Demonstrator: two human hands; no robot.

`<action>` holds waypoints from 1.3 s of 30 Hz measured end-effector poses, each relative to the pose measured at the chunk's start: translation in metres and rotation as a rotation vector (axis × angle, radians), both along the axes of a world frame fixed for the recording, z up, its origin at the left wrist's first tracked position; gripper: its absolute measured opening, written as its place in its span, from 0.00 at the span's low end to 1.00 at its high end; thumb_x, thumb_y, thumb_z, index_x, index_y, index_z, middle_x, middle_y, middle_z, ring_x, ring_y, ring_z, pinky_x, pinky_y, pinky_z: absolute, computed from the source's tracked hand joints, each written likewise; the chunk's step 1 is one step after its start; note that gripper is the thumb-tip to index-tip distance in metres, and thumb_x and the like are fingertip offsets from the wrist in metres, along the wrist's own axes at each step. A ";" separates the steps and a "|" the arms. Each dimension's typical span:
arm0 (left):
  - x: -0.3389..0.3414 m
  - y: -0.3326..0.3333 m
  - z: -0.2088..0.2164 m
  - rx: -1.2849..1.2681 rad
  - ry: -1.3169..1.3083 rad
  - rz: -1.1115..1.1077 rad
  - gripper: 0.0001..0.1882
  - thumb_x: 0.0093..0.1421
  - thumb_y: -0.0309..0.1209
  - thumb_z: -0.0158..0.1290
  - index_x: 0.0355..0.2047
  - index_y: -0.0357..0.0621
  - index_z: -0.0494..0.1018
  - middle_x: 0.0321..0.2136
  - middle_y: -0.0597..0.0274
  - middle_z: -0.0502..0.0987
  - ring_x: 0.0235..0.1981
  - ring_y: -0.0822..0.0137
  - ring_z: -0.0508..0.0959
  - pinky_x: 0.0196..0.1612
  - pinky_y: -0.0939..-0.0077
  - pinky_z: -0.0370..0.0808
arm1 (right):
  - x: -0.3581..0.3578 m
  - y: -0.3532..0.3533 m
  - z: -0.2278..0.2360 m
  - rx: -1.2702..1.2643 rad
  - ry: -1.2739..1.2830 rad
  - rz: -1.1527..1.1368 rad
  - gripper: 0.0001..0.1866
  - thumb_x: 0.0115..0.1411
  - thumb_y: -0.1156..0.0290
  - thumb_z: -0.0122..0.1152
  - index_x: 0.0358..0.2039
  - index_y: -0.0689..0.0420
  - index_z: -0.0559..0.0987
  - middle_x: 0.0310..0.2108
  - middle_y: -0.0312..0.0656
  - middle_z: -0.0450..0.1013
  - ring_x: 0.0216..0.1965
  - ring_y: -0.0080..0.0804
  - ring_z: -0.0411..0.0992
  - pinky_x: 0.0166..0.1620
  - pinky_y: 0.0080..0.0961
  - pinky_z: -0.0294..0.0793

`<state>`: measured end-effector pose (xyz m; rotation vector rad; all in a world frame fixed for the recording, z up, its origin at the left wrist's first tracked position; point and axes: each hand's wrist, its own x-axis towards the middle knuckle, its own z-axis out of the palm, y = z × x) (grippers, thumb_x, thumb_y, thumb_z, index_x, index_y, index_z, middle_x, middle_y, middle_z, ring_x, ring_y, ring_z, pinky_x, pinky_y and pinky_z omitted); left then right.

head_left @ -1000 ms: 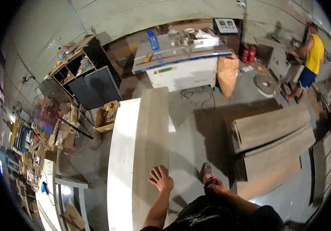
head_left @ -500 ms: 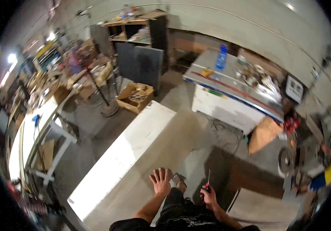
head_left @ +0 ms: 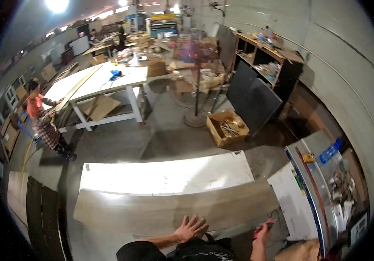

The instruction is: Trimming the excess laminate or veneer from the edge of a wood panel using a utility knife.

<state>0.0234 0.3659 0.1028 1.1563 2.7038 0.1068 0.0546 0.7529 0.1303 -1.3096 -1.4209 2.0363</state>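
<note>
The left hand [head_left: 190,228] lies flat with fingers spread on the near edge of the long grey-brown wooden board [head_left: 174,211], which rests across a white rectangular panel [head_left: 165,176] in the near middle of the workshop floor. The right hand [head_left: 263,228] is closed around a small red-handled tool [head_left: 260,227] just off the board's near right end, beside the steel-topped machine [head_left: 317,187]. Judged from this, steady downward pressure through the open palm, with the tool hand kept clear of the board edge, suits the handling.
</note>
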 end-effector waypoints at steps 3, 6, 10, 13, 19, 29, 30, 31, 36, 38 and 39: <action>-0.034 -0.024 0.026 0.123 -0.171 -0.012 0.36 0.69 0.37 0.44 0.76 0.64 0.47 0.76 0.56 0.50 0.73 0.43 0.56 0.67 0.32 0.60 | -0.061 0.035 0.034 0.146 0.086 -0.209 0.12 0.68 0.56 0.60 0.40 0.51 0.75 0.29 0.32 0.71 0.25 0.24 0.67 0.26 0.25 0.67; -0.071 -0.037 0.090 0.235 -0.405 0.278 0.36 0.62 0.21 0.43 0.70 0.66 0.64 0.54 0.51 0.80 0.45 0.49 0.84 0.48 0.55 0.81 | -0.098 0.074 0.060 0.214 0.121 -0.163 0.19 0.68 0.54 0.60 0.53 0.53 0.78 0.37 0.33 0.73 0.30 0.25 0.67 0.33 0.25 0.68; -0.129 -0.035 0.145 0.325 -0.127 0.393 0.18 0.67 0.30 0.47 0.56 0.56 0.76 0.47 0.56 0.83 0.43 0.49 0.82 0.45 0.50 0.78 | -0.134 0.104 0.058 0.231 0.226 -0.275 0.28 0.69 0.52 0.60 0.63 0.54 0.74 0.43 0.32 0.71 0.32 0.25 0.66 0.37 0.26 0.68; -0.169 -0.003 0.149 0.130 -0.095 0.530 0.20 0.67 0.51 0.52 0.44 0.47 0.76 0.41 0.55 0.83 0.45 0.49 0.81 0.49 0.50 0.74 | -0.134 0.103 0.084 0.151 0.063 -0.176 0.25 0.69 0.53 0.60 0.60 0.55 0.75 0.40 0.32 0.71 0.31 0.23 0.65 0.33 0.25 0.67; -0.260 0.093 0.085 0.023 -0.076 0.694 0.35 0.65 0.66 0.47 0.41 0.43 0.79 0.40 0.49 0.84 0.45 0.48 0.82 0.54 0.49 0.71 | -0.104 0.167 -0.032 0.182 -0.129 -0.126 0.16 0.68 0.58 0.61 0.51 0.51 0.76 0.31 0.32 0.69 0.26 0.19 0.64 0.25 0.22 0.63; -0.262 0.141 -0.021 0.092 0.119 0.644 0.24 0.63 0.53 0.56 0.49 0.48 0.79 0.53 0.54 0.79 0.58 0.54 0.74 0.62 0.51 0.64 | -0.094 0.243 -0.097 0.875 -0.317 0.422 0.24 0.72 0.57 0.56 0.58 0.63 0.74 0.54 0.55 0.75 0.52 0.51 0.76 0.52 0.47 0.73; -0.255 0.157 -0.022 0.117 0.154 0.617 0.23 0.61 0.42 0.59 0.54 0.50 0.75 0.60 0.57 0.73 0.64 0.56 0.67 0.66 0.48 0.59 | -0.099 0.249 -0.096 0.831 -0.338 0.451 0.24 0.71 0.56 0.56 0.57 0.63 0.74 0.52 0.57 0.75 0.52 0.52 0.76 0.51 0.46 0.73; -0.242 0.169 -0.031 0.105 0.134 0.630 0.23 0.61 0.42 0.59 0.54 0.50 0.75 0.60 0.57 0.73 0.64 0.56 0.67 0.66 0.48 0.59 | -0.098 0.254 -0.098 0.788 -0.349 0.491 0.24 0.71 0.55 0.56 0.55 0.64 0.75 0.51 0.59 0.76 0.51 0.52 0.76 0.51 0.46 0.73; -0.164 0.238 -0.063 0.253 0.130 0.734 0.31 0.64 0.41 0.55 0.66 0.50 0.65 0.69 0.51 0.62 0.72 0.48 0.57 0.73 0.36 0.47 | -0.096 0.253 -0.127 0.691 -0.241 0.621 0.20 0.67 0.58 0.63 0.44 0.65 0.78 0.37 0.52 0.78 0.41 0.42 0.76 0.45 0.38 0.73; -0.129 0.261 -0.067 0.269 0.116 0.768 0.32 0.65 0.41 0.53 0.68 0.50 0.63 0.71 0.50 0.58 0.74 0.46 0.53 0.73 0.32 0.43 | -0.093 0.238 -0.132 0.643 -0.169 0.560 0.21 0.64 0.56 0.67 0.38 0.66 0.79 0.31 0.47 0.78 0.36 0.35 0.75 0.43 0.36 0.74; -0.115 0.270 -0.059 0.273 0.070 0.783 0.33 0.66 0.41 0.52 0.70 0.50 0.61 0.72 0.50 0.56 0.75 0.45 0.51 0.73 0.31 0.40 | -0.092 0.236 -0.133 0.638 -0.171 0.561 0.21 0.64 0.56 0.67 0.38 0.66 0.79 0.31 0.47 0.78 0.36 0.35 0.75 0.43 0.36 0.74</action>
